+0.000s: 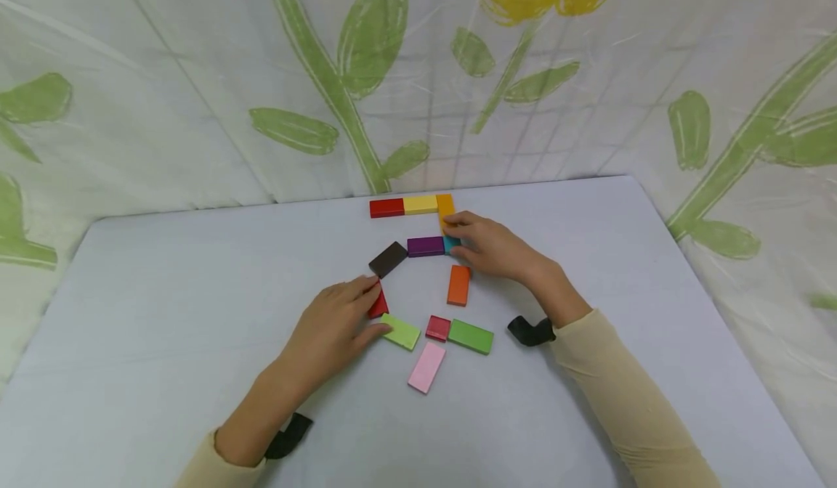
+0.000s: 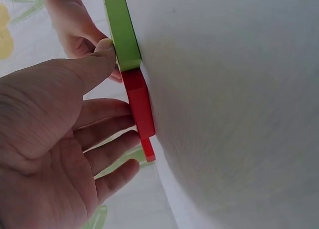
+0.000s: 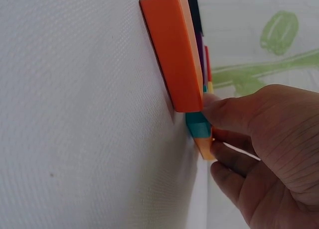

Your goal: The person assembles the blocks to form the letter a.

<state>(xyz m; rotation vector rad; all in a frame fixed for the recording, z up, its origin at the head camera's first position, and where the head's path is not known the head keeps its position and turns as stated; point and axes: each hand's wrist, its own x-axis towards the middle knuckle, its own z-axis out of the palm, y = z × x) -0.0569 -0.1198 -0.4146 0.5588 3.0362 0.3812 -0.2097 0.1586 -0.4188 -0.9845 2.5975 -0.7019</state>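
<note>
My left hand point(image 1: 332, 322) reaches in from the left with its fingers extended. Its fingertips touch a red block point(image 2: 139, 102), and its thumb rests against the end of a lime green block point(image 1: 402, 332). Farther back, my right hand point(image 1: 495, 247) has its fingertips at an amber block point(image 1: 445, 205) and its thumb by a teal block point(image 3: 198, 125), partly hidden by the hand. Neither hand lifts a block. An orange block point(image 1: 459, 285) lies just in front of the right hand. Beyond the left fingertips is a black block point(image 1: 389, 259), its corner near a purple block point(image 1: 426, 247).
At the back lie another red block point(image 1: 387, 208) and a yellow block point(image 1: 421, 205), end to end. Nearer are a small crimson block point(image 1: 438, 328), a green block point(image 1: 471, 337) and a pink block point(image 1: 427, 368). A white table point(image 1: 163, 285) meets a flower-patterned sheet point(image 1: 216, 74) behind.
</note>
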